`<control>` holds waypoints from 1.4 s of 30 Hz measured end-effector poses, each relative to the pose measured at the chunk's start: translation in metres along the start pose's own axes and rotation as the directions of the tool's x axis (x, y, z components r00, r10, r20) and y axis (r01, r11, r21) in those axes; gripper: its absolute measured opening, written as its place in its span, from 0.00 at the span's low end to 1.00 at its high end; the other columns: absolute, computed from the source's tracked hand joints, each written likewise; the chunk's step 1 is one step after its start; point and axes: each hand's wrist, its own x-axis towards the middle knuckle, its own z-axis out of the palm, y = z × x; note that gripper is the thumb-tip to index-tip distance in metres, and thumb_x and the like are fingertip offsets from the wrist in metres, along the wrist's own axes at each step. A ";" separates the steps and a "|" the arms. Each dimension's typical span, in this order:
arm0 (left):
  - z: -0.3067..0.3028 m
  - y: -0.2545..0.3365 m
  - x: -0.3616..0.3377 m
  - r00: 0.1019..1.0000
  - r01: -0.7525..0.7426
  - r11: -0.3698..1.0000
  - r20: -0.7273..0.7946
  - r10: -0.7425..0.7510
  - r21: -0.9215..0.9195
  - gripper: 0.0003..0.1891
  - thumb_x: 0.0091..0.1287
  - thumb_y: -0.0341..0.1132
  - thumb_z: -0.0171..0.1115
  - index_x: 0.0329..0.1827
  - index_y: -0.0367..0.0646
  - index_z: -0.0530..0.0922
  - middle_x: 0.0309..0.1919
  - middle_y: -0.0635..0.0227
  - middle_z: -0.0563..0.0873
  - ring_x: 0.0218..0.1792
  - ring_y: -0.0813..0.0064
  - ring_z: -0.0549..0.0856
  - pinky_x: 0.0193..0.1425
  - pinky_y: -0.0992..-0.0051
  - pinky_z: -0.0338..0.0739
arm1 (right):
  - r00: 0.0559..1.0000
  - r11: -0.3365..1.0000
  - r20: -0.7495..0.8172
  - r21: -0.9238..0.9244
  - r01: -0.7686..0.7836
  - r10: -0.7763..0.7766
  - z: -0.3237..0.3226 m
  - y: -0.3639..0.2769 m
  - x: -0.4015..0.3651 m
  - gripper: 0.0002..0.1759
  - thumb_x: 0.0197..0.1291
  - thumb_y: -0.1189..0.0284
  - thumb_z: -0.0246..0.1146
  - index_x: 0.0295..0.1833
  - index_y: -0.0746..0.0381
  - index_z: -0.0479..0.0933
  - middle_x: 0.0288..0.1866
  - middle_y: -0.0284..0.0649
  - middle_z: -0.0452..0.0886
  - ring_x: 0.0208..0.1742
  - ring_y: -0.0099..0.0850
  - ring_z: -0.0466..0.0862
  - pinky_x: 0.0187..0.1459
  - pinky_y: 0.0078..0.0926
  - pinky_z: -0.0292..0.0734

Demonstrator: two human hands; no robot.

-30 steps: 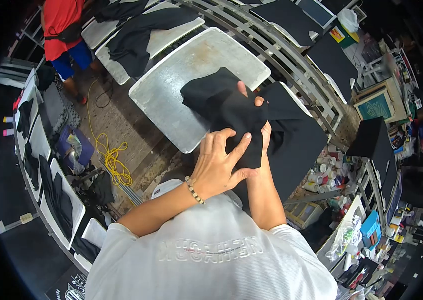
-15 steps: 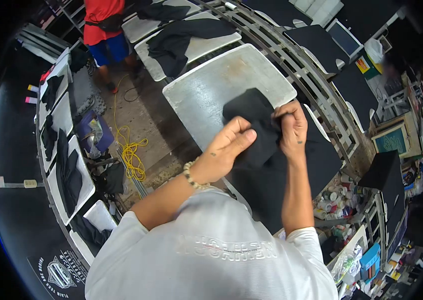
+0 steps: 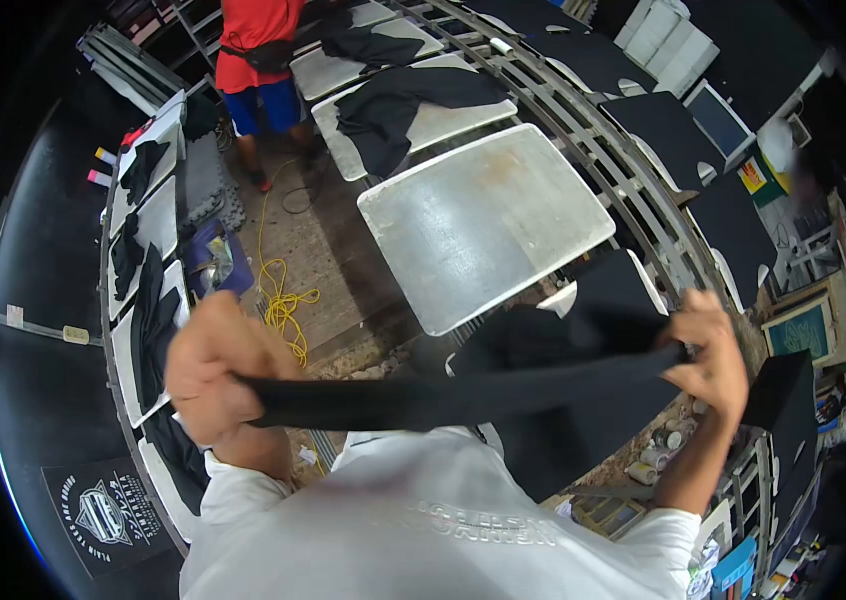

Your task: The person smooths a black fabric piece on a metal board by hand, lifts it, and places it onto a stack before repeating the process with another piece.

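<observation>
A length of black cloth [image 3: 463, 396] is stretched in a taut band across the front of my body. My left hand [image 3: 218, 370] is a fist around its left end, slightly blurred. At the other end, my right hand [image 3: 711, 352] grips the cloth between thumb and fingers. Beyond the band lies a bare pale board [image 3: 483, 225] with rounded corners and a brownish stain near its far side. Below and right of it, a board covered in black fabric [image 3: 563, 440] is partly hidden behind the band.
More boards carrying black garments [image 3: 383, 120] line the metal rail [image 3: 583, 130]. A person in a red top [image 3: 258, 60] stands at the far left. Yellow cable [image 3: 285, 305] lies coiled on the floor near a purple bin [image 3: 228, 265]. Small containers [image 3: 658, 455] crowd the lower right.
My hands have moved far apart, left hand leftward and right hand rightward and down. The bunched cloth is now pulled out into a band, off the pale board. The view has shifted slightly.
</observation>
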 end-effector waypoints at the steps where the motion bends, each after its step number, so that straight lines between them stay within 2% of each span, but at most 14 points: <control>1: -0.017 -0.008 0.019 0.963 -0.106 0.964 0.215 0.160 -0.244 0.16 0.62 0.39 0.65 0.37 0.38 0.67 0.21 0.68 0.74 0.19 0.80 0.73 0.21 0.79 0.66 | 0.996 0.995 0.044 -0.065 -0.080 0.083 -0.010 0.004 -0.004 0.20 0.20 0.63 0.69 0.24 0.63 0.77 0.23 0.41 0.68 0.33 0.40 0.67 0.40 0.37 0.56; 2: -0.032 -0.019 0.034 0.858 -0.146 0.859 0.370 0.357 -0.490 0.15 0.64 0.37 0.60 0.39 0.40 0.62 0.18 0.70 0.69 0.16 0.82 0.69 0.16 0.78 0.65 | 0.993 0.988 0.033 -0.110 -0.105 0.110 -0.015 0.016 -0.005 0.21 0.19 0.62 0.69 0.23 0.64 0.75 0.22 0.41 0.67 0.33 0.40 0.67 0.40 0.37 0.55; 4: -0.060 -0.050 0.050 0.975 0.076 0.982 -0.220 -0.037 0.171 0.15 0.67 0.42 0.60 0.35 0.36 0.76 0.30 0.69 0.78 0.32 0.80 0.78 0.37 0.75 0.73 | 0.993 0.990 0.005 -0.081 -0.118 0.119 -0.017 0.027 0.009 0.22 0.19 0.61 0.68 0.21 0.65 0.71 0.22 0.39 0.67 0.33 0.40 0.66 0.40 0.37 0.55; 5: -0.070 -0.074 0.097 0.986 -0.095 0.858 0.166 0.011 0.505 0.14 0.74 0.38 0.51 0.39 0.36 0.77 0.42 0.64 0.82 0.39 0.73 0.82 0.43 0.76 0.77 | 0.995 0.989 0.037 0.114 -0.096 0.092 -0.013 0.029 0.021 0.23 0.20 0.61 0.69 0.21 0.65 0.72 0.25 0.40 0.74 0.32 0.38 0.71 0.41 0.35 0.59; 9: -0.124 -0.306 0.226 0.738 0.547 0.513 -0.091 -0.669 0.662 0.32 0.69 0.55 0.63 0.70 0.45 0.70 0.38 0.62 0.85 0.41 0.71 0.83 0.44 0.67 0.79 | 0.948 0.714 0.317 0.657 -0.241 0.028 0.042 0.020 0.089 0.19 0.35 0.66 0.76 0.25 0.68 0.77 0.32 0.44 0.84 0.31 0.40 0.83 0.34 0.33 0.73; 11: -0.156 -0.417 0.252 0.875 0.202 0.134 -0.117 -0.471 0.970 0.40 0.66 0.51 0.66 0.80 0.62 0.57 0.46 0.46 0.86 0.52 0.52 0.85 0.56 0.57 0.78 | 0.922 0.670 0.373 0.659 -0.340 0.101 0.069 0.004 0.124 0.13 0.45 0.74 0.76 0.32 0.69 0.80 0.29 0.42 0.83 0.29 0.38 0.83 0.31 0.29 0.74; 18: -0.287 -0.530 0.361 0.994 -0.018 0.193 0.038 -0.101 0.981 0.15 0.50 0.27 0.62 0.41 0.47 0.88 0.41 0.52 0.89 0.46 0.51 0.87 0.57 0.57 0.79 | 0.889 0.612 0.450 0.682 -0.401 0.081 0.092 0.019 0.173 0.14 0.55 0.78 0.73 0.46 0.71 0.81 0.31 0.43 0.85 0.29 0.32 0.86 0.31 0.27 0.76; 22: -0.287 -0.404 0.409 0.907 0.401 -0.238 -0.421 -0.035 0.884 0.32 0.51 0.28 0.69 0.64 0.50 0.76 0.58 0.54 0.79 0.57 0.51 0.81 0.62 0.59 0.77 | 0.872 0.650 0.483 0.637 -0.415 0.083 0.091 0.024 0.199 0.26 0.56 0.79 0.70 0.62 0.71 0.76 0.55 0.52 0.84 0.48 0.46 0.87 0.47 0.32 0.81; 25: -0.231 -0.391 0.404 0.838 -0.415 0.439 0.522 -0.155 0.797 0.42 0.44 0.30 0.72 0.69 0.44 0.69 0.68 0.54 0.70 0.65 0.54 0.74 0.69 0.56 0.70 | 0.876 0.642 0.481 0.678 -0.358 -0.019 0.103 0.015 0.250 0.28 0.56 0.80 0.68 0.64 0.70 0.75 0.61 0.54 0.81 0.55 0.48 0.85 0.52 0.34 0.81; 27: -0.131 -0.383 0.311 0.643 0.084 0.965 0.726 -0.243 0.248 0.49 0.39 0.34 0.76 0.73 0.46 0.67 0.75 0.53 0.63 0.76 0.54 0.60 0.80 0.58 0.54 | 0.868 0.624 0.487 0.709 -0.329 -0.096 0.107 0.011 0.273 0.28 0.55 0.80 0.68 0.65 0.70 0.75 0.62 0.55 0.80 0.57 0.49 0.85 0.54 0.36 0.81; 30: -0.043 -0.357 0.220 0.065 -0.043 0.995 0.994 -0.091 0.094 0.39 0.38 0.33 0.76 0.61 0.45 0.78 0.74 0.53 0.65 0.80 0.47 0.47 0.80 0.45 0.43 | 0.672 0.661 0.679 0.653 -0.370 -0.295 0.089 0.005 0.298 0.35 0.58 0.78 0.66 0.73 0.63 0.67 0.69 0.49 0.76 0.57 0.49 0.83 0.53 0.37 0.82; 34: -0.094 -0.335 0.207 0.007 0.069 0.988 0.991 -0.136 0.136 0.20 0.51 0.37 0.73 0.46 0.37 0.81 0.62 0.52 0.78 0.72 0.48 0.69 0.76 0.37 0.52 | 0.567 0.842 0.824 0.304 -0.447 0.004 0.020 0.006 0.280 0.36 0.62 0.62 0.67 0.74 0.56 0.65 0.52 0.46 0.84 0.38 0.44 0.85 0.33 0.36 0.81; 37: -0.148 -0.265 0.243 0.260 0.287 0.955 0.953 -0.156 0.078 0.11 0.62 0.32 0.67 0.36 0.32 0.77 0.39 0.50 0.85 0.46 0.54 0.86 0.56 0.59 0.78 | 0.316 0.927 0.933 -0.046 -0.373 0.173 -0.027 0.039 0.279 0.25 0.56 0.54 0.72 0.51 0.61 0.80 0.34 0.45 0.84 0.27 0.43 0.84 0.30 0.38 0.78; 42: -0.230 -0.248 0.333 0.656 0.022 0.902 0.675 -0.339 0.432 0.20 0.53 0.37 0.76 0.44 0.36 0.80 0.43 0.65 0.84 0.46 0.71 0.84 0.47 0.72 0.78 | 0.963 0.996 0.259 -0.069 -0.062 0.078 -0.009 0.155 0.399 0.17 0.46 0.62 0.75 0.35 0.61 0.80 0.35 0.36 0.82 0.36 0.26 0.82 0.37 0.27 0.73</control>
